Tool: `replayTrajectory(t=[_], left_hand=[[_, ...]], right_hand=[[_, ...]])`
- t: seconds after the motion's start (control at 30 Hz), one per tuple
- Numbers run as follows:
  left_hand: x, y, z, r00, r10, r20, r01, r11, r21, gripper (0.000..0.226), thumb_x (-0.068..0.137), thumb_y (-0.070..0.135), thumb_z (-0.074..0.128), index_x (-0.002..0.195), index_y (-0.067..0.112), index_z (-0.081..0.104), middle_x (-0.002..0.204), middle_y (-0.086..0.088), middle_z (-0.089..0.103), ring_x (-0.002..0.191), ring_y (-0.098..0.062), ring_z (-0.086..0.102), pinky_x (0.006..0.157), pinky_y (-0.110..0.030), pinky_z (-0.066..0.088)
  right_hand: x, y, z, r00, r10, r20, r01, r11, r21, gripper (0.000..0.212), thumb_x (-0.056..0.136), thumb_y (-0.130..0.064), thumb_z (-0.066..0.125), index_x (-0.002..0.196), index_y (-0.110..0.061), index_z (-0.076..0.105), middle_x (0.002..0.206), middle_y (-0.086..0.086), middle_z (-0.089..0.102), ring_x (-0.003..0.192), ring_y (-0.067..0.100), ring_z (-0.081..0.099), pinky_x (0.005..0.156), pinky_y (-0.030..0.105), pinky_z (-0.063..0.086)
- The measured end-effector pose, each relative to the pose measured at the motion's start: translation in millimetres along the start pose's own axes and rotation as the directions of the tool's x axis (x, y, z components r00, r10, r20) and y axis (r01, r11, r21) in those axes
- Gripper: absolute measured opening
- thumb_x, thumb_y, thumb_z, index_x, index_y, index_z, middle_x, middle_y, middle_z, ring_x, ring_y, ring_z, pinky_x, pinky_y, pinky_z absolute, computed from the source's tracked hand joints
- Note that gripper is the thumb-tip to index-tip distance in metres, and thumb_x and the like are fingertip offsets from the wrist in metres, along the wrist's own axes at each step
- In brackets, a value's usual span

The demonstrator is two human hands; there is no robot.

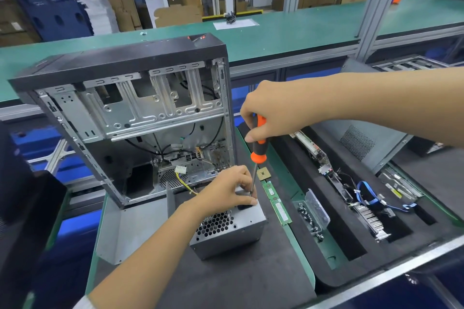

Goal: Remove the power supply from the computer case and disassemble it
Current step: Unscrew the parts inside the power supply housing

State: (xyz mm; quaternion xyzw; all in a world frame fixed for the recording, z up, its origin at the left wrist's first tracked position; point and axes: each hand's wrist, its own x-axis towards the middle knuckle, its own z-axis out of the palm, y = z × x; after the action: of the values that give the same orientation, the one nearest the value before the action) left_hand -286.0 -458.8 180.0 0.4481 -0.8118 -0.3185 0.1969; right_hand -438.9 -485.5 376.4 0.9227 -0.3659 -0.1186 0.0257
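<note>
My right hand point(261, 113) grips the orange-and-black screwdriver point(258, 148), shaft upright, tip on the grey metal power supply box point(233, 231); my left hand point(226, 190) holds its top, out of the open computer case point(130, 118).

Bright even overhead light — soft shadows, edges warped, background blurred.

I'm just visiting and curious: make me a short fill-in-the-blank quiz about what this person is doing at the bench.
1. The right hand grips a screwdriver whose handle is black and ____.
2. The left hand steadies the power supply, which sits ____ the computer case.
3. The screwdriver's tip points ____ at the power supply.
4. The green memory stick lies to the ____ of the power supply.

Missing words: orange; outside; down; right
</note>
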Motion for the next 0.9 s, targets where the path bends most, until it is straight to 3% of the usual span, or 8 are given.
replayTrajectory(t=[0.17,0.27,0.43,0.53,0.67,0.73,0.8,0.9], left_hand=[[-0.6,-1.1,2.5,0.999,-0.001,-0.048,0.001,1.000,0.002,0.021,0.079,0.018,0.080,0.078,0.000,0.068,0.083,0.002,0.053,0.084,-0.018,0.054,0.081,-0.039,0.046],[-9.9,-3.6,-3.2,0.993,-0.013,-0.113,0.014,1.000,0.001,0.017,0.078,0.018,0.081,0.071,0.011,0.068,0.079,0.007,0.056,0.077,-0.015,0.058,0.075,-0.032,0.048],[-57.2,-27.7,-34.8,0.948,-0.183,-0.261,0.114,0.959,-0.259,0.005,0.080,0.012,0.078,0.078,0.007,0.078,0.079,-0.001,0.066,0.066,-0.011,0.059,0.066,-0.025,0.049],[-99.0,-46.8,-45.7,0.920,-0.251,-0.302,0.170,0.948,-0.269,0.010,0.086,0.013,0.071,0.087,0.015,0.080,0.083,-0.003,0.066,0.075,-0.017,0.059,0.072,-0.026,0.046],[-160.2,-76.1,-29.8,0.860,-0.348,-0.373,0.261,0.929,-0.263,0.035,0.094,0.012,0.061,0.087,0.044,0.074,0.091,-0.003,0.057,0.086,-0.008,0.056,0.080,-0.016,0.040],[-191.8,-94.2,-8.0,0.808,-0.415,-0.417,0.326,0.906,-0.269,0.030,0.096,0.012,0.059,0.095,0.039,0.075,0.091,0.001,0.053,0.086,-0.004,0.055,0.079,-0.011,0.039],[-219.2,-113.8,17.7,0.742,-0.493,-0.455,0.408,0.870,-0.278,0.026,0.096,0.013,0.060,0.099,0.034,0.075,0.088,0.008,0.051,0.086,-0.009,0.056,0.079,-0.017,0.042],[-245.3,-139.6,50.1,0.679,-0.462,-0.571,0.507,0.857,-0.091,0.028,0.092,0.013,0.066,0.102,0.037,0.074,0.086,0.013,0.053,0.088,-0.004,0.053,0.079,-0.029,0.042]], right_hand=[[-0.3,0.1,1.2,1.000,0.025,-0.003,-0.025,0.999,0.042,0.032,0.090,-0.048,0.057,0.072,-0.021,0.055,0.070,0.007,0.065,0.070,0.027,0.067,0.047,0.024,0.035],[1.3,0.2,-3.9,0.999,0.032,-0.035,-0.031,0.999,0.040,0.032,0.090,-0.048,0.056,0.075,-0.021,0.056,0.068,0.008,0.066,0.067,0.026,0.067,0.048,0.024,0.035],[6.8,-9.3,-8.1,0.991,0.012,-0.130,0.004,0.993,0.121,0.030,0.090,-0.047,0.055,0.070,-0.025,0.049,0.064,0.004,0.062,0.059,0.020,0.059,0.049,0.025,0.033],[12.6,-23.5,-1.0,0.986,-0.031,-0.166,0.052,0.991,0.127,0.028,0.090,-0.045,0.057,0.078,-0.020,0.057,0.060,-0.006,0.048,0.057,0.009,0.046,0.050,0.025,0.032],[22.1,-41.0,12.0,0.988,-0.085,-0.127,0.098,0.990,0.099,0.026,0.091,-0.045,0.057,0.081,-0.021,0.054,0.061,-0.008,0.044,0.056,0.004,0.040,0.050,0.025,0.033],[26.1,-47.0,16.1,0.988,-0.106,-0.116,0.117,0.989,0.091,0.026,0.091,-0.045,0.056,0.084,-0.020,0.057,0.062,-0.007,0.046,0.057,0.006,0.043,0.052,0.026,0.036],[28.7,-50.7,17.0,0.988,-0.116,-0.103,0.126,0.987,0.097,0.025,0.091,-0.045,0.056,0.085,-0.020,0.057,0.063,-0.006,0.047,0.061,0.014,0.049,0.056,0.029,0.041],[31.3,-54.9,15.2,0.987,-0.133,-0.090,0.141,0.986,0.091,0.026,0.090,-0.045,0.056,0.084,-0.020,0.056,0.064,-0.005,0.050,0.068,0.020,0.054,0.058,0.030,0.042]])
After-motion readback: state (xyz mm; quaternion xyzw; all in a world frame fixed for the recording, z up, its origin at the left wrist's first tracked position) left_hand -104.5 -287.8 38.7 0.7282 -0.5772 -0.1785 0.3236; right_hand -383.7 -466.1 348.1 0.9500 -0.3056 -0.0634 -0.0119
